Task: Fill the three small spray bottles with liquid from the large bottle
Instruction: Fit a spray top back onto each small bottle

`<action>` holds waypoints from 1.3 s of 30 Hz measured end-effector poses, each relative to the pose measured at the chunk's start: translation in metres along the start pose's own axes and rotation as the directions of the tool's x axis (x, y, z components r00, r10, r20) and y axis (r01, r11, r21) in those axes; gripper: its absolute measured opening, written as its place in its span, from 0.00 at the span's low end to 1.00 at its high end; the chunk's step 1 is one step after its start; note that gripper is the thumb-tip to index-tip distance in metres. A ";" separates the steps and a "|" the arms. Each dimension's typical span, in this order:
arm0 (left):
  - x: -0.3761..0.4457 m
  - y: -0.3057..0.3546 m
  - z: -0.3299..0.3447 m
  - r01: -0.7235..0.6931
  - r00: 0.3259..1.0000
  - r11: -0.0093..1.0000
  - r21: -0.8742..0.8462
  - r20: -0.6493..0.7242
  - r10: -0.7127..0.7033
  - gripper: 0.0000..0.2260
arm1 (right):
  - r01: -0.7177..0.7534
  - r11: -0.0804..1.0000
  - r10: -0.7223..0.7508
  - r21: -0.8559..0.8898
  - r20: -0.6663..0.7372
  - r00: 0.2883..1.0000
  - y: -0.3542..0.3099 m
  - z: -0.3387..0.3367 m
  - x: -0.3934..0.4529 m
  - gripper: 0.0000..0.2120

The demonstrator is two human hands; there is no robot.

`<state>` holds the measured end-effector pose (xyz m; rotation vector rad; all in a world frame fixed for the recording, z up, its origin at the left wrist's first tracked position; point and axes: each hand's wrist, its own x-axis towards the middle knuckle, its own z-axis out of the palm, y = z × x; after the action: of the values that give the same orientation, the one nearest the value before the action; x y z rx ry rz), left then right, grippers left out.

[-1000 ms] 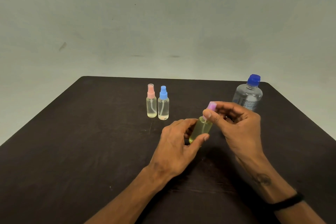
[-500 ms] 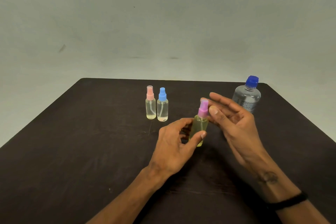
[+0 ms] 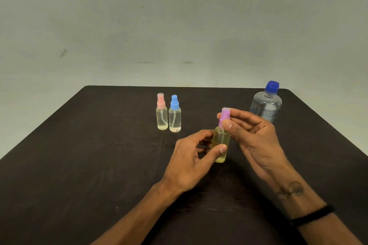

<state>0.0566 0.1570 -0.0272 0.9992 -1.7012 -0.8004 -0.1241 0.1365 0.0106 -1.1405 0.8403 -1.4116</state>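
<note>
A small spray bottle (image 3: 220,141) with yellowish liquid and a purple spray top stands upright near the table's middle. My left hand (image 3: 191,157) holds its body between thumb and fingers. My right hand (image 3: 253,137) pinches the purple top with a clear cap over it. Two more small spray bottles stand side by side further back: one with a pink top and clear cap (image 3: 161,112), one with a blue top (image 3: 174,114). The large clear bottle (image 3: 265,103) with a blue cap stands at the back right.
The dark table (image 3: 79,155) spreads wide to the left and in front of the bottles. Its far edge meets a plain pale wall. A black band sits on my right wrist (image 3: 312,217).
My right hand had opened beside the purple top half a second ago; now it pinches the top with a clear cap on it. The bottle went from tilted to upright.
</note>
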 end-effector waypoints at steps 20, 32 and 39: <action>0.000 0.003 0.000 0.009 0.999 1.000 -0.014 -0.034 -0.010 0.15 | -0.099 0.995 0.100 -0.011 0.125 0.987 -0.008 -0.005 0.001 0.20; -0.002 0.004 0.000 -0.027 0.999 0.999 0.021 -0.033 0.028 0.17 | -0.017 0.999 0.015 -0.027 -0.063 0.998 0.005 -0.002 0.004 0.31; 0.000 0.002 0.001 -0.018 0.999 1.000 -0.001 -0.044 0.018 0.16 | -0.078 0.994 0.073 0.076 0.067 0.995 -0.006 -0.001 0.003 0.26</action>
<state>0.0554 0.1581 -0.0257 0.9921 -1.6696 -0.7626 -0.1268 0.1342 0.0171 -1.0777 0.7680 -1.3279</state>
